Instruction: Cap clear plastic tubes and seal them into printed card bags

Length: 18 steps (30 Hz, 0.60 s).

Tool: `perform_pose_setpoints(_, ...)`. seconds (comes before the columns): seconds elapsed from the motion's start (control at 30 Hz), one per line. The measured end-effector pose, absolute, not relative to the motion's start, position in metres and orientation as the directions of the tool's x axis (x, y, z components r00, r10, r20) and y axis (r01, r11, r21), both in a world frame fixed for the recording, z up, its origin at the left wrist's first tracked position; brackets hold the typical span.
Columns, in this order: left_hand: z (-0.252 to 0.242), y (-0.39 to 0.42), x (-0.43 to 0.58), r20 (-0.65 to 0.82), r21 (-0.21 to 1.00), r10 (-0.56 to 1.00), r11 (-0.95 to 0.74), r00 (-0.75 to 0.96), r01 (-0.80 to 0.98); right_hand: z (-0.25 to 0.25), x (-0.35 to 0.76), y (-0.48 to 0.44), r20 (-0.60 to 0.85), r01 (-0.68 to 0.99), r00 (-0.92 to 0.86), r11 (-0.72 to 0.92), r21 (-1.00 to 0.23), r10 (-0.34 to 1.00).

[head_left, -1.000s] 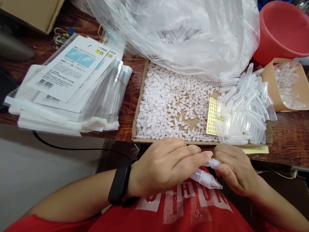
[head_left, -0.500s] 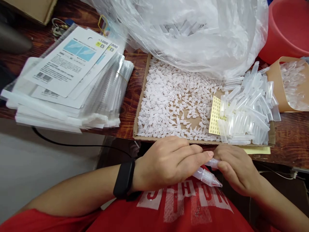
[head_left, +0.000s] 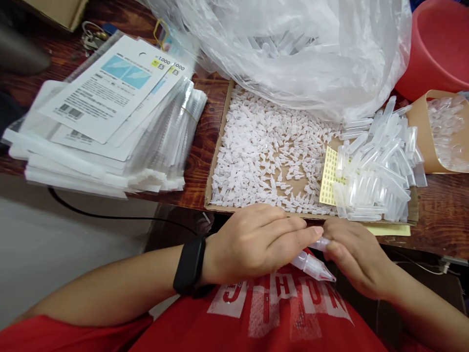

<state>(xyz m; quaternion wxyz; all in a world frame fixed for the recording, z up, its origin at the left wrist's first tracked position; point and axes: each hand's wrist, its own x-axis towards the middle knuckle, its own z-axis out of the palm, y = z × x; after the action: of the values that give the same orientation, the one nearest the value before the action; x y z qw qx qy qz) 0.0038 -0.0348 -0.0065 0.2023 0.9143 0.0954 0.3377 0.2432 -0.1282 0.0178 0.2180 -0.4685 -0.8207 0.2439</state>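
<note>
My left hand (head_left: 254,242), wearing a black wristband, is closed around a translucent plastic tube with a clear pointed cap (head_left: 315,267), whose tip sticks out below the fingers. Between my hands shows part of a second translucent tube (head_left: 320,244); my left fingertips touch one side of it. The thumb and curled fingers of my right hand (head_left: 353,254) grip its other end, most of which is hidden. Just beyond both hands lies a shallow cardboard tray (head_left: 216,146) holding many small white nozzle tips (head_left: 244,156) and a heap of empty-looking translucent tubes (head_left: 377,171).
A yellow sticker sheet (head_left: 329,176) lies partly under the tubes. Behind the tray spreads a big clear plastic bag (head_left: 311,73). At right stand a tan container (head_left: 421,129) of clear caps and a red bucket (head_left: 436,54). Printed cards in plastic sleeves (head_left: 110,98) are stacked at left.
Both hands keep their grips and have barely moved. The view has shifted a little, so the table things appear slightly further right.
</note>
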Motion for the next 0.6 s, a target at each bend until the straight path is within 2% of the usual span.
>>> perform_pose_setpoints(0.07,-0.008,-0.034,0.004,0.579,0.454,0.327,-0.89,0.747,0.037,0.019,0.242,-0.127,0.032,0.637,-0.457,0.352,-0.686,0.889)
perform_pose_setpoints(0.1,-0.009,-0.033,0.003,0.579,0.468,0.337,-0.883,0.743,0.036,0.019,0.241,-0.126,0.044,0.659,-0.455,0.369,-0.656,0.889)
perform_pose_setpoints(0.2,-0.013,-0.032,0.003,0.59,0.496,0.358,-0.868,0.723,0.025,0.018,0.241,-0.122,0.185,0.741,-0.464,0.494,-0.455,0.866)
perform_pose_setpoints(0.23,-0.015,-0.032,0.003,0.59,0.511,0.363,-0.859,0.721,0.015,0.018,0.241,-0.12,0.194,0.746,-0.463,0.498,-0.442,0.865)
perform_pose_setpoints(0.3,-0.016,-0.031,0.005,0.536,0.599,0.402,-0.801,0.743,0.001,0.018,0.242,-0.115,0.148,0.726,-0.446,0.454,-0.517,0.883)
perform_pose_setpoints(0.33,-0.016,-0.03,0.007,0.457,0.688,0.446,-0.726,0.77,0.013,0.017,0.243,-0.113,0.131,0.711,-0.426,0.421,-0.564,0.895)
perform_pose_setpoints(0.4,-0.014,-0.029,0.014,0.222,0.897,0.579,-0.437,0.785,0.068,0.014,0.243,-0.109,0.162,0.682,-0.337,0.359,-0.637,0.927)
perform_pose_setpoints(0.47,-0.011,-0.026,0.022,-0.023,0.999,0.655,-0.003,0.755,0.033,0.006,0.24,-0.108,0.239,0.627,-0.142,0.274,-0.729,0.961)
perform_pose_setpoints(0.53,-0.008,-0.024,0.03,-0.135,0.933,0.693,0.329,0.708,-0.145,-0.006,0.23,-0.107,0.257,0.488,0.089,0.183,-0.853,0.962)
perform_pose_setpoints(0.6,-0.006,-0.022,0.038,-0.15,0.834,0.746,0.448,0.649,-0.322,-0.018,0.213,-0.106,0.205,0.286,0.214,0.139,-0.948,0.955)
